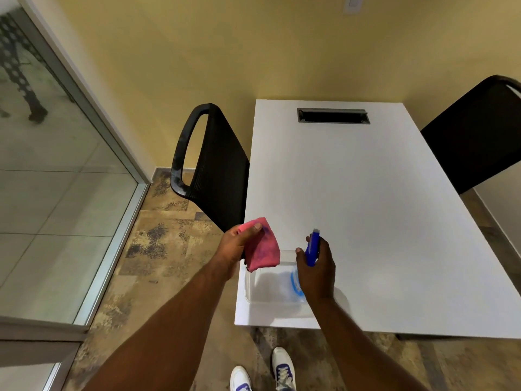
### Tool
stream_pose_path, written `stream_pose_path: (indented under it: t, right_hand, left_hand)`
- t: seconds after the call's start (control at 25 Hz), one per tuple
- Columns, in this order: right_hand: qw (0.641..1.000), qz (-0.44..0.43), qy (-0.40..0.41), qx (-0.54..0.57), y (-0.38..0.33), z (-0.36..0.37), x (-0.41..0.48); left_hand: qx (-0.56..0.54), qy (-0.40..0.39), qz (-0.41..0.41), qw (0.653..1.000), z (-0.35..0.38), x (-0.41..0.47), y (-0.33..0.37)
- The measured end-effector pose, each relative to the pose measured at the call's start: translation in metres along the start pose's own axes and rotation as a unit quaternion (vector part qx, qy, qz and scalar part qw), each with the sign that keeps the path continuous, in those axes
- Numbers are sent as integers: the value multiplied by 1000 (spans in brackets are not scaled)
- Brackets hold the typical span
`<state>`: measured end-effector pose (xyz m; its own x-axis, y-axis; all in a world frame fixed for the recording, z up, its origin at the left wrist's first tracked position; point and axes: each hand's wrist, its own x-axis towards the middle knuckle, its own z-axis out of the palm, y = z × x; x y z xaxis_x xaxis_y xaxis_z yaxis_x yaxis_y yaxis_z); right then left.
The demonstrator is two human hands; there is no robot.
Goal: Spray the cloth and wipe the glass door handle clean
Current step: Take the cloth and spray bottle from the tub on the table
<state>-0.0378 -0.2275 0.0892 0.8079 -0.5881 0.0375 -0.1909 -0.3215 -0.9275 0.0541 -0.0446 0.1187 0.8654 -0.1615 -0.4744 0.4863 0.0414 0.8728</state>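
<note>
Left hand [235,244] gripping cloth [263,245], beside sprayer [312,248]

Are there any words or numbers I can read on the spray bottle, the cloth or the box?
None can be read.
Spray bottle in the right hand: blue top, no label showing.
Cloth in the left hand: plain pink, no text.
Clear box on the table: a blue blur inside, unreadable.
</note>
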Motion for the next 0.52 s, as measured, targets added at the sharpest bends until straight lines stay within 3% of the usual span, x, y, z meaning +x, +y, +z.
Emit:
stream_pose_path:
  t: [0.28,0.52]
  right_hand:
    - [987,-156,-30,5,-55,11,22]
    - [943,-324,-61,37,-159,31,44]
  left_hand:
    - [19,23,46,998,-10,-6,45]
    - [12,58,130,990,-36,-23,145]
